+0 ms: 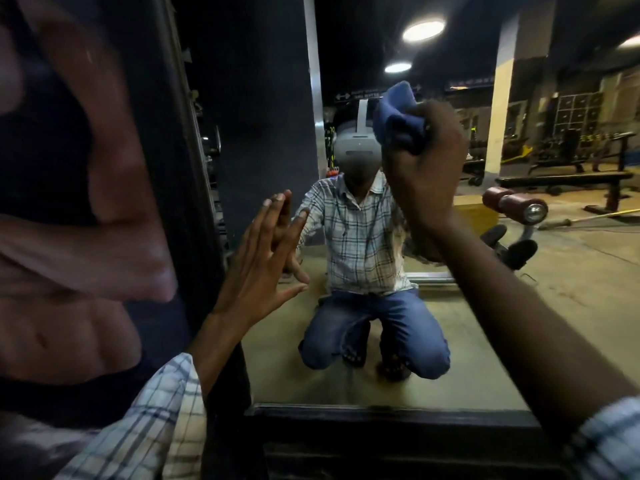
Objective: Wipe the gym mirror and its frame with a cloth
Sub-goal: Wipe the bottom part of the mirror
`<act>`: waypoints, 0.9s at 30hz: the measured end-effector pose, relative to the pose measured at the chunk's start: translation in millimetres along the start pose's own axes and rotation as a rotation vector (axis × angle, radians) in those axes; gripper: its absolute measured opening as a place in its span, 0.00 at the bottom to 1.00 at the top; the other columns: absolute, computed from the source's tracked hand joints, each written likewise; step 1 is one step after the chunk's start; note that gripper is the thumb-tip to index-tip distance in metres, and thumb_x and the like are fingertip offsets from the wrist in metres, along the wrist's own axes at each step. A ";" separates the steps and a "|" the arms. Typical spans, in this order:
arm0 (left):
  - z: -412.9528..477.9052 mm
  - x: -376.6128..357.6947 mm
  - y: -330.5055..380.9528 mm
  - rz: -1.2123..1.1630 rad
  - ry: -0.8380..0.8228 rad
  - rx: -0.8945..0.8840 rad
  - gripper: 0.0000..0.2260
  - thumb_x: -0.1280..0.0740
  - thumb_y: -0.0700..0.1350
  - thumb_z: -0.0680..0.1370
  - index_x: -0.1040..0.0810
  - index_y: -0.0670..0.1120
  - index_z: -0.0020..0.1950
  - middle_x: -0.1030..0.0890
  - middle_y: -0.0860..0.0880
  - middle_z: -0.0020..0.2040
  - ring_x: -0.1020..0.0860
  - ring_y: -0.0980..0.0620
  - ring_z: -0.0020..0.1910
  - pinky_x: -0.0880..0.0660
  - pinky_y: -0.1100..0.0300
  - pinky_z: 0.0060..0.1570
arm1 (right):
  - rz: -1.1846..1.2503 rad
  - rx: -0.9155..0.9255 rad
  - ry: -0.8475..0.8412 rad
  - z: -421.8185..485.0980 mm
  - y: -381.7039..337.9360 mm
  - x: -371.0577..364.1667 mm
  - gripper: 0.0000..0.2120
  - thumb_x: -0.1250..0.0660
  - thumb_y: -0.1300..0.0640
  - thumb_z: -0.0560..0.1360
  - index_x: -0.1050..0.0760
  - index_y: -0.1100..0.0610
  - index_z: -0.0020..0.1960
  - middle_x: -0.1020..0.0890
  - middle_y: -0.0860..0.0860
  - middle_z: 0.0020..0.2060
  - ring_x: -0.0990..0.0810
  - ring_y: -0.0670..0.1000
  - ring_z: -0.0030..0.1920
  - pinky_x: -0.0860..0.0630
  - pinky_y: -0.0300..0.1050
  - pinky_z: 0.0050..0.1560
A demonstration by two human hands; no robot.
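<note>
The gym mirror (485, 323) fills the middle and right of the head view and reflects a kneeling person in a checked shirt and jeans. Its dark frame (381, 415) runs along the bottom edge and up the left side (207, 237). My right hand (424, 174) is raised in front of the glass and grips a bunched blue cloth (398, 116), which sticks out above the fist. My left hand (263, 258) has straight, spread fingers, with the fingertips touching the glass near the left frame edge.
A large poster of a bare torso (69, 202) covers the wall on the left. The mirror reflects a padded bench roller (512, 204), benches, a pillar (500, 109) and ceiling lights behind me.
</note>
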State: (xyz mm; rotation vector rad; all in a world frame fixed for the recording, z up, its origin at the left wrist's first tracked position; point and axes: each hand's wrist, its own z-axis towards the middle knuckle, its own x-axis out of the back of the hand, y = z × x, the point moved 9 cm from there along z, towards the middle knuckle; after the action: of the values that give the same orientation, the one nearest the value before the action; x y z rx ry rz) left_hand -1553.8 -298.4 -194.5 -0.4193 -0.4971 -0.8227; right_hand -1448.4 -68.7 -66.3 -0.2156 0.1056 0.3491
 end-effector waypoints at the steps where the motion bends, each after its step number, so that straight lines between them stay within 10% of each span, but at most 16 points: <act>1: 1.0 -1.8 2.8 -0.005 -0.004 0.005 0.55 0.19 0.58 0.68 0.48 0.50 0.85 0.57 0.42 0.85 0.58 0.43 0.84 0.45 0.40 0.80 | 0.015 -0.011 -0.038 -16.6 -0.4 -6.7 0.09 0.29 0.64 0.72 0.23 0.62 0.52 0.21 0.56 0.46 0.25 0.51 0.45 0.26 0.52 0.44; 6: 4.0 -10.1 21.5 0.003 -0.009 -0.044 0.53 0.21 0.59 0.69 0.47 0.47 0.85 0.58 0.43 0.85 0.59 0.44 0.84 0.50 0.47 0.80 | -0.074 0.450 -0.862 -141.8 -26.2 -33.8 0.15 0.29 0.62 0.70 0.21 0.57 0.56 0.22 0.55 0.52 0.24 0.52 0.51 0.23 0.45 0.50; 12: 10.3 -16.1 29.2 -0.037 -0.010 -0.014 0.56 0.17 0.56 0.66 0.47 0.50 0.85 0.58 0.44 0.85 0.59 0.43 0.84 0.43 0.39 0.79 | -0.003 -0.018 -0.231 -87.9 34.7 47.5 0.16 0.27 0.70 0.69 0.23 0.63 0.56 0.22 0.56 0.50 0.25 0.50 0.49 0.25 0.50 0.47; 18: 9.1 -22.2 27.9 -0.054 -0.033 0.000 0.56 0.17 0.54 0.66 0.48 0.52 0.85 0.59 0.45 0.85 0.58 0.42 0.84 0.41 0.34 0.77 | -0.060 0.331 -0.917 -219.9 22.2 22.5 0.17 0.31 0.58 0.68 0.21 0.58 0.57 0.19 0.54 0.55 0.22 0.52 0.56 0.22 0.51 0.55; 25: 6.1 -26.3 48.1 -0.045 -0.014 -0.033 0.52 0.18 0.50 0.67 0.43 0.50 0.85 0.57 0.44 0.85 0.57 0.42 0.84 0.40 0.35 0.77 | -0.070 -0.090 -0.160 -84.6 76.4 94.4 0.16 0.26 0.69 0.69 0.23 0.62 0.55 0.21 0.54 0.50 0.26 0.46 0.47 0.25 0.45 0.47; 27: 6.0 -31.0 55.0 -0.055 -0.024 -0.018 0.52 0.18 0.51 0.67 0.43 0.51 0.85 0.59 0.44 0.85 0.58 0.42 0.84 0.42 0.35 0.78 | -0.050 -0.082 -0.323 -118.9 67.7 71.4 0.19 0.30 0.68 0.69 0.23 0.61 0.60 0.21 0.53 0.55 0.23 0.49 0.51 0.23 0.45 0.52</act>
State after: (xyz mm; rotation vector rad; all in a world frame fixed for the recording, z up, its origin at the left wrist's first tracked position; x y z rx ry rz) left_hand -1530.7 -243.5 -216.1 -0.4336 -0.5256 -0.8766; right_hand -1413.1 -10.2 -204.7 -0.2395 -0.2323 0.3343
